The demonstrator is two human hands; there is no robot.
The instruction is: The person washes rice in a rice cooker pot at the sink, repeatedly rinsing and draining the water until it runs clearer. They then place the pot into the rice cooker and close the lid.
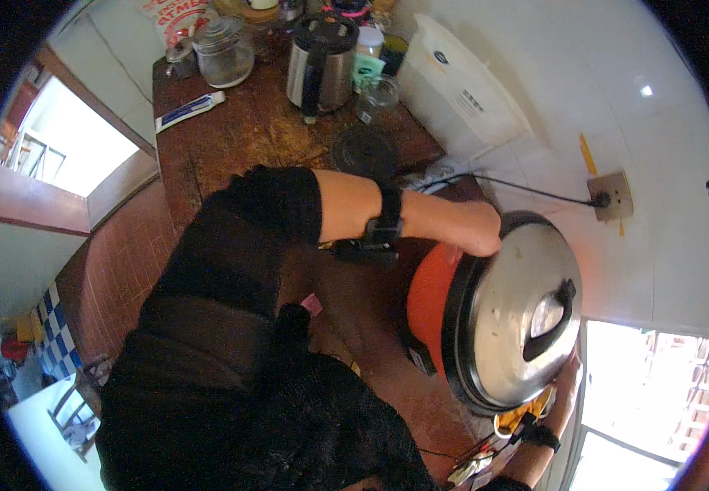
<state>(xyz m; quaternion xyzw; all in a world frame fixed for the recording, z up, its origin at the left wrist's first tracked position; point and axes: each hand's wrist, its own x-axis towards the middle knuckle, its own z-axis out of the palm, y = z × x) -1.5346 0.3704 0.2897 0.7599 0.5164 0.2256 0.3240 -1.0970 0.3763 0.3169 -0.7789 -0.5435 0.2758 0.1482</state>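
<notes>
A large electric cooker (431, 301) with an orange-red body stands before me, apparently a rice cooker. Its domed metal lid (508, 313) has a black handle and a dark rim around it. My left hand (482, 232) is at the upper side of the rim, its fingers hidden from view. On the opposite side, my right hand (568, 382) lies against the edge of the lid and cooker, partly hidden behind it. Whether either hand grips the cooker cannot be seen. Dark bands are on both wrists. A yellow-orange cloth or pouch (525, 417) lies below the cooker, near my right wrist.
The worn wooden table (250, 138) holds a metal thermos-like container (322, 64), a glass jar (224, 54), a toothpaste-like tube (189, 112) and a dark round lid (364, 150). A black cord runs to a wall socket (612, 196). A white bag (459, 83) leans against the wall.
</notes>
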